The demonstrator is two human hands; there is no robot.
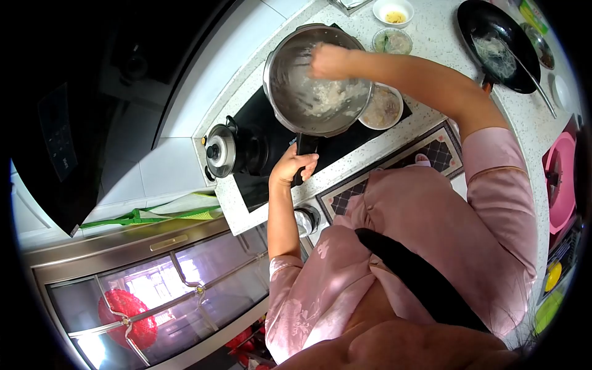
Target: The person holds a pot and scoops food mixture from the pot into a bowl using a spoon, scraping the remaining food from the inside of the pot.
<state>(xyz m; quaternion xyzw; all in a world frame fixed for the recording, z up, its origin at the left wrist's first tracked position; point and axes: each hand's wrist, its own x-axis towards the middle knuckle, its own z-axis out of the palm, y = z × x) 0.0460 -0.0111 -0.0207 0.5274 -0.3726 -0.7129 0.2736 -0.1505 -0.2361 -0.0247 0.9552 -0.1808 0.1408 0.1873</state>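
My left hand is wrapped round the black handle of a large metal pot over the black cooktop. Inside the pot is my right hand, its fingers curled and blurred; whether it holds anything cannot be made out. Pale, sticky-looking food lies in the pot below the right hand, and smears mark the pot's inner wall. A bowl of pale food stands beside the pot, partly under my right forearm.
A lidded pot sits at the cooktop's left end. Beyond my right arm are a small white bowl, a glass bowl and a black wok with a long utensil. A pink basin is far right.
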